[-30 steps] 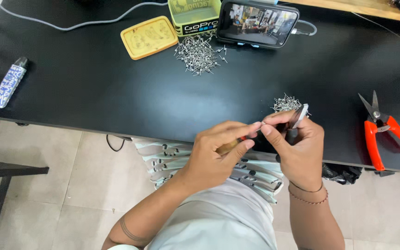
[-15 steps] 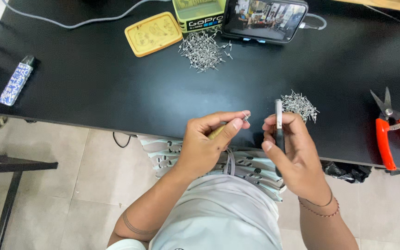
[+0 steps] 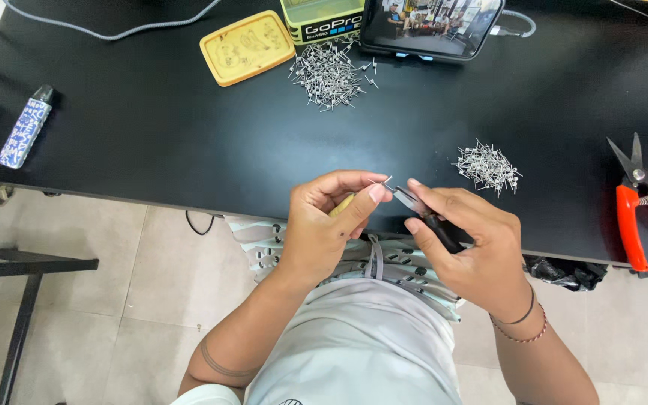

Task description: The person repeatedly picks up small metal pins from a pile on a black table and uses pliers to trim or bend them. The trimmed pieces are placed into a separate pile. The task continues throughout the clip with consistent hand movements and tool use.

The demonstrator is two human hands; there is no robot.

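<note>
My left hand [image 3: 324,225] pinches a small metal pin [image 3: 384,181] between thumb and forefinger, with a tan stick-like piece [image 3: 344,204] tucked in its palm. My right hand [image 3: 466,244] grips dark pliers [image 3: 425,214] whose jaws point left at the pin. Both hands hover over the near edge of the black table [image 3: 189,142]. A small heap of metal pins [image 3: 487,166] lies just right of my right hand. A larger heap of pins [image 3: 331,73] lies at the far middle.
Red-handled snips [image 3: 635,206] lie at the right edge. A yellow tin lid [image 3: 247,46], a green box [image 3: 322,19] and a propped phone [image 3: 429,26] stand at the back. A small patterned cylinder [image 3: 25,127] lies far left. A grey cable [image 3: 114,30] runs along the back.
My hands have come together again: the pliers, held upright half a second ago, now tilt left with the jaws at the pin in my left fingers. The view has shifted slightly.
</note>
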